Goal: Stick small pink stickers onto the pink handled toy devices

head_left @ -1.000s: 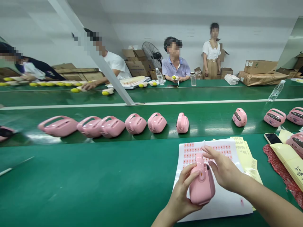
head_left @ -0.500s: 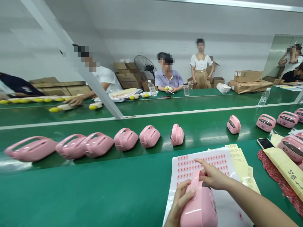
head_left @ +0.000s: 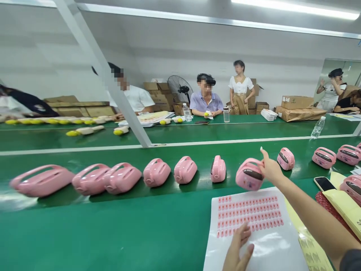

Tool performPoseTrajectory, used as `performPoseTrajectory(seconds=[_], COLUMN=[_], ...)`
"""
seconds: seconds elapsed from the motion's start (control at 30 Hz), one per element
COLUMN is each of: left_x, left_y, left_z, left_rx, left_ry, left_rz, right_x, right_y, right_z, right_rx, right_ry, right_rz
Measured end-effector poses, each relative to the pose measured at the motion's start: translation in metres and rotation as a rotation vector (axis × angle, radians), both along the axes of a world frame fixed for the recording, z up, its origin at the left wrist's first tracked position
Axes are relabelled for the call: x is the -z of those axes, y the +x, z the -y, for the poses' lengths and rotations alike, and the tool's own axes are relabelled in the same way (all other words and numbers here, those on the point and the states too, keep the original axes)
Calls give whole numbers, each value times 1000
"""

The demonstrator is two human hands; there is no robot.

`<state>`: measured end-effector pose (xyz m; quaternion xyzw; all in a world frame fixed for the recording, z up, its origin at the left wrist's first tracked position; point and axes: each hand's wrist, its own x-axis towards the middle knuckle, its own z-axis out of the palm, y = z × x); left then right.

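Observation:
My right hand (head_left: 271, 167) reaches out over the green belt, gripping the handle of a pink plastic case (head_left: 248, 176) with a dark oval panel and printed picture. The index finger points up, away from the handle. My left hand (head_left: 239, 246) hovers low over a white sticker sheet (head_left: 270, 244), its fingers apart and nothing in them. Rows of small pink-red oval stickers cover the sheet's upper part. A similar pink case (head_left: 218, 169) stands just left of the held one, and another pink case (head_left: 285, 158) stands to its right.
Several more pink cases (head_left: 156, 172) line the belt. At right lie a phone (head_left: 325, 184), yellow paper (head_left: 342, 199) and yellow sticker sheets (head_left: 311, 246). A water bottle (head_left: 318, 127) stands near the divider rail. Co-workers sit across, near white-and-yellow items (head_left: 84, 130); a slanted post (head_left: 113, 86) rises left.
The pink case has moved from above the sticker sheet, where both hands were on it, out to the belt in my right hand. My left hand has let go. The view has tilted up slightly.

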<state>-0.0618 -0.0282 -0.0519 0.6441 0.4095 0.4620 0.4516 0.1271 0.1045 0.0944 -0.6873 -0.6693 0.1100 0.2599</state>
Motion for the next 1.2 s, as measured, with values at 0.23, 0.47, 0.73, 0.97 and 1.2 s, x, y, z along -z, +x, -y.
performPoseTrajectory(seconds=[0.23,0.47,0.73,0.97,1.2], left_x=[-12,-9,-12,-8,5], left_y=[-8,-6,-8,-17,-21], left_z=[-8,-11,-15,-36,-28], left_rx=[98,70,-19,-223,143], left_ry=[23,-55,-252,-365,-465], left_rz=[-144,-72,189,523,1087], right_x=[1,2,33,49,88], right_y=[-1,-35,-166,-106,-60], right_z=[-71,-82,-80,-54,74], right_rx=[184,154,-114,7,-184], right_ry=[-107,-18,-114,-197,-216], right_rz=[184,149,-160,-502,-823])
